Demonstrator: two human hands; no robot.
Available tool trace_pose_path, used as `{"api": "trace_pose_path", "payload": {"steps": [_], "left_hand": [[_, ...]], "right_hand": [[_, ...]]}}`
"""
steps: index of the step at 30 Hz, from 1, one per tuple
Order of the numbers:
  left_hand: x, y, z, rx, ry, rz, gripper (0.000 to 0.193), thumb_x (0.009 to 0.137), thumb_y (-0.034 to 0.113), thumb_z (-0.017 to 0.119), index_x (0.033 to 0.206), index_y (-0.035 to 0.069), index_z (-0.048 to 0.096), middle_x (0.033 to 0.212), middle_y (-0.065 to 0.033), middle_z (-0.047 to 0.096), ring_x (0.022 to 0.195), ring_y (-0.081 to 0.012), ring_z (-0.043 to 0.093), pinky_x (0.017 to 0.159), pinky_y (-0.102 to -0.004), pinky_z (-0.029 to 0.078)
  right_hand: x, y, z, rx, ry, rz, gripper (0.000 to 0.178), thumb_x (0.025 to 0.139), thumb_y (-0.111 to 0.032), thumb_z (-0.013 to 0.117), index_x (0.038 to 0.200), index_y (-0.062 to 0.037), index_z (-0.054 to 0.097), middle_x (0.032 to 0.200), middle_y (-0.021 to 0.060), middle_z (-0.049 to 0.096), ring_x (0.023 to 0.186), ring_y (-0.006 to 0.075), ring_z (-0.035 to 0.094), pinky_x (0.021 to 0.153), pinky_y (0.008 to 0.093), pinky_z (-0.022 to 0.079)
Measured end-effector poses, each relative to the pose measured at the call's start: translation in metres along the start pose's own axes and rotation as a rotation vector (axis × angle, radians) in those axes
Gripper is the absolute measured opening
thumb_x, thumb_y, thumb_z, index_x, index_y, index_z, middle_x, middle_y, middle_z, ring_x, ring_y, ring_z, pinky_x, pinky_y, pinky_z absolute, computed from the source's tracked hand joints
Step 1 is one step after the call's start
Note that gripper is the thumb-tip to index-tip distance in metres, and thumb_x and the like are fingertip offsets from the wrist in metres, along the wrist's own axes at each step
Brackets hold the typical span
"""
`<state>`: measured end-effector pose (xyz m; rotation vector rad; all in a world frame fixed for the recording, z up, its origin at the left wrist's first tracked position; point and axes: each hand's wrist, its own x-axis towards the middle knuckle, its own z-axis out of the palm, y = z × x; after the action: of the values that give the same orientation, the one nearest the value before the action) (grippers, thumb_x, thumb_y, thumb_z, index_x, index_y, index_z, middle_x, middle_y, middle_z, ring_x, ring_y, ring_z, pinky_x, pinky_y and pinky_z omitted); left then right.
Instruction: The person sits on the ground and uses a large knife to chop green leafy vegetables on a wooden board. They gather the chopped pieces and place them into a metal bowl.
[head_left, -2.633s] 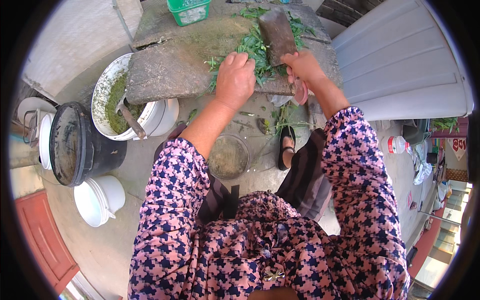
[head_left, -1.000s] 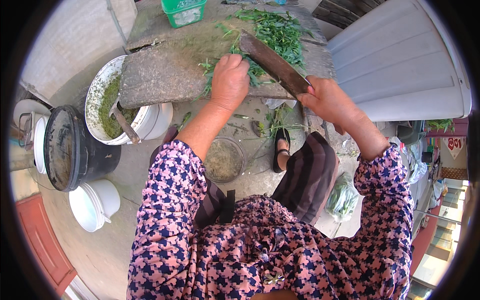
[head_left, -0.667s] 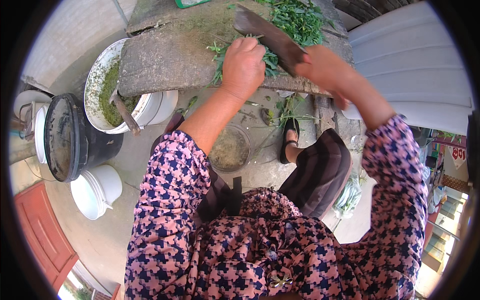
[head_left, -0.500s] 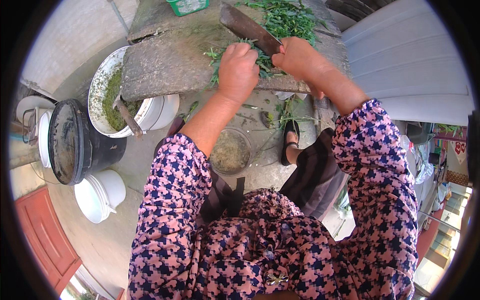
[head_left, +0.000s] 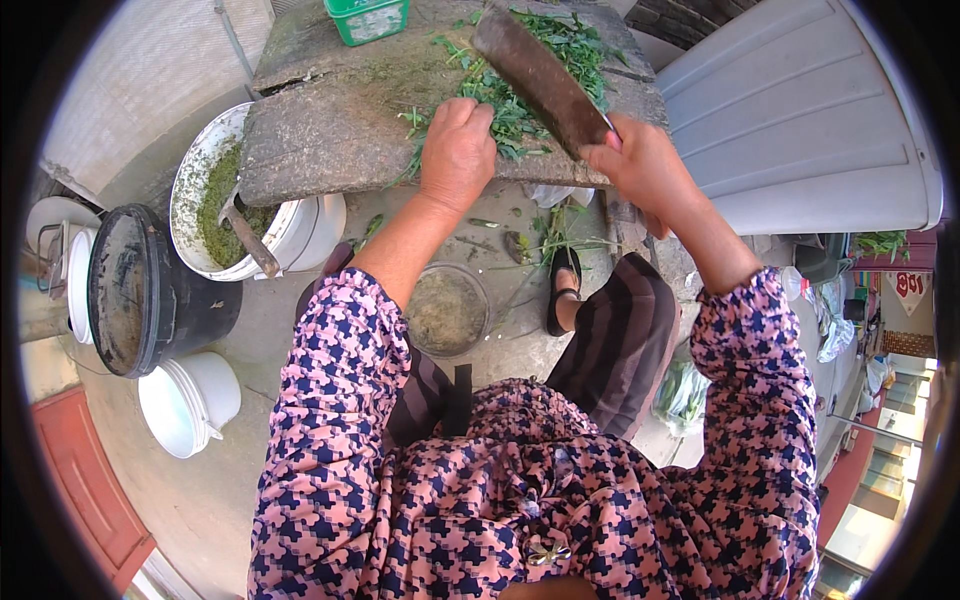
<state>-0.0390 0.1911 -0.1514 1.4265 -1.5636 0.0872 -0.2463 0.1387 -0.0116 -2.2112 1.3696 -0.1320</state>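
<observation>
Grey concrete floor (head_left: pixel 265 360) runs under the whole work area, with scattered leaf scraps and stems near the person's feet. Far right: large pale grey ribbed container (head_left: pixel 800 120), its side close to the work surface. Far left: whitish wall panel (head_left: pixel 150 80); a red panelled door (head_left: pixel 85 470) below it at the rim.

Surface: weathered grey-brown wooden boards (head_left: pixel 320 150), pitted, rough-edged, with a dark gap between planks at left; greenish staining on the top.

Left of the boards: black round plastic bucket (head_left: pixel 205 310) with a dirt-smeared top; white round plastic bucket (head_left: pixel 315 235), tucked at the board edge, containing fine green chopped matter; smaller white plastic bucket (head_left: pixel 215 390) nearer the person. Shallow round basin (head_left: pixel 445 315) on the floor between the legs, bottom dirty.

Heap of dark green cut leaves (head_left: pixel 590 75) lies on the right half of the boards, reaching the near edge. Broad brown-stained metal cleaver (head_left: pixel 540 80) slants above it; contact cannot be told. Right hand (head_left: pixel 645 170): clamped round the cleaver's handle. Left hand (head_left: pixel 458 150): fingers curled together, clamped on the leaves' near left end.

Green plastic box (head_left: pixel 370 18): far edge. Wooden-handled hooked tool (head_left: pixel 248 238): in the chopped matter.
</observation>
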Motion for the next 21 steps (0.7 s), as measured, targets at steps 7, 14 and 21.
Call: {"api": "trace_pose_path", "payload": {"steps": [7, 14, 21], "left_hand": [[0.002, -0.002, 0.002, -0.012, -0.003, 0.009, 0.018, 0.069, -0.003, 0.061, 0.086, 0.002, 0.063, 0.089, -0.0138, 0.057, 0.088, -0.0353, 0.056, 0.078, -0.0425, 0.048], [0.003, 0.002, 0.004, -0.054, -0.007, 0.026, 0.011, 0.065, -0.002, 0.060, 0.070, 0.003, 0.052, 0.083, -0.0123, 0.052, 0.087, -0.0362, 0.053, 0.075, -0.0455, 0.046], [0.009, 0.005, 0.000, -0.068, -0.032, 0.026, 0.010, 0.066, -0.003, 0.060, 0.071, 0.002, 0.053, 0.084, -0.0128, 0.052, 0.087, -0.0359, 0.053, 0.076, -0.0450, 0.046]], "right_hand": [[-0.016, -0.011, -0.019, -0.085, -0.174, 0.016, 0.029, 0.085, -0.023, 0.065, 0.081, 0.0011, 0.049, 0.067, 0.0170, 0.055, 0.065, 0.0329, 0.055, 0.062, 0.0429, 0.046], [0.005, -0.030, -0.033, -0.081, -0.440, 0.283, 0.029, 0.084, -0.023, 0.063, 0.080, 0.0043, 0.052, 0.068, 0.0188, 0.061, 0.065, 0.0386, 0.062, 0.065, 0.0433, 0.051], [0.064, -0.044, 0.034, -0.120, -0.232, -0.035, 0.028, 0.081, -0.023, 0.064, 0.076, 0.0013, 0.051, 0.058, 0.0156, 0.057, 0.051, 0.0291, 0.061, 0.054, 0.0430, 0.051]]}}
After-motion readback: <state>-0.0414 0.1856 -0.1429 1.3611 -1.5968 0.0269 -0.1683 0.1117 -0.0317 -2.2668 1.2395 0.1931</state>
